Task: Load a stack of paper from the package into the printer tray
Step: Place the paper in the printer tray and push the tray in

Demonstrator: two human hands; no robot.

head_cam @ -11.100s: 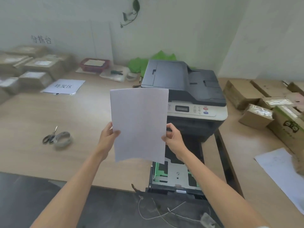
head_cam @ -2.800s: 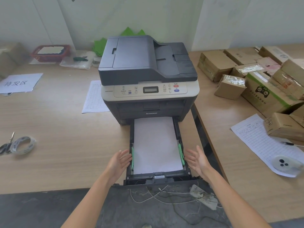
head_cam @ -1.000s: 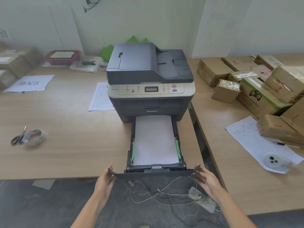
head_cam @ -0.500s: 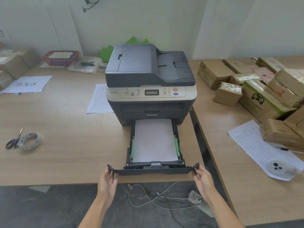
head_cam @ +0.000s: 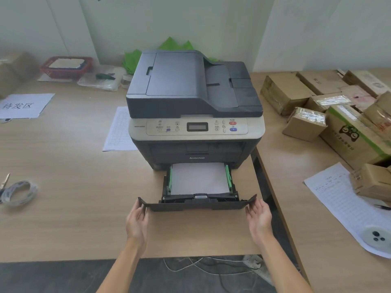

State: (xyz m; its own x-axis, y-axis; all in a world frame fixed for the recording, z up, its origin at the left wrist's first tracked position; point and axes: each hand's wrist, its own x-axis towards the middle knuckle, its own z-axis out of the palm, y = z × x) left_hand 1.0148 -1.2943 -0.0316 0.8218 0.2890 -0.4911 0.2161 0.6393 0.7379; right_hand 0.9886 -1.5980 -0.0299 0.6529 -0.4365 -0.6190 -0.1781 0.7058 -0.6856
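A dark grey printer [head_cam: 193, 106] stands on the wooden table. Its black paper tray [head_cam: 196, 205] sticks out about halfway from the printer's base. A stack of white paper [head_cam: 198, 178] lies flat in the tray between green side guides. My left hand [head_cam: 137, 218] grips the left end of the tray's front panel. My right hand [head_cam: 259, 216] holds the panel's right end, fingers curled against it. No paper package is visible.
A printed sheet [head_cam: 119, 129] lies left of the printer. A tape roll [head_cam: 18, 192] and scissors sit at the far left. Cardboard boxes [head_cam: 347, 127] crowd the right table beside a form sheet [head_cam: 347, 206]. Cables [head_cam: 211, 269] trail on the floor below.
The tray has slid further into the printer, with both hands following at its front corners. Less of the paper shows than half a second ago.
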